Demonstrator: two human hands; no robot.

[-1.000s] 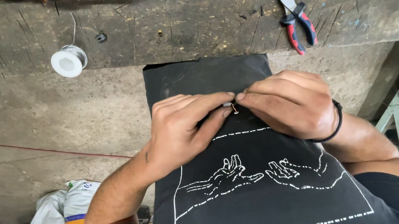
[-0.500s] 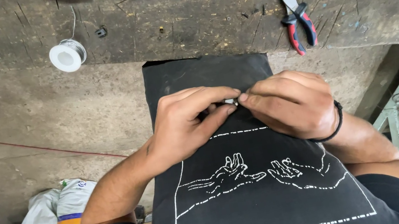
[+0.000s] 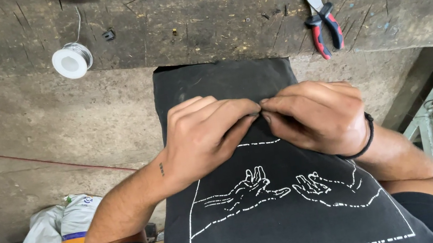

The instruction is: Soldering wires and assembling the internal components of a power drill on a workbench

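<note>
Both of our hands meet fingertip to fingertip over the black shirt front [image 3: 233,83]: our left hand [image 3: 204,135] and right hand [image 3: 316,115] curl inward, thumbs and forefingers pinched together on something too small and hidden for us to name. That pinch sits just below the worn wooden bench edge [image 3: 106,99]. Up on the bench, a white wire spool [image 3: 72,60] lies well to our left and red-handled pliers [image 3: 321,17] to our right, both well apart from our hands, with bare wood between them.
</note>
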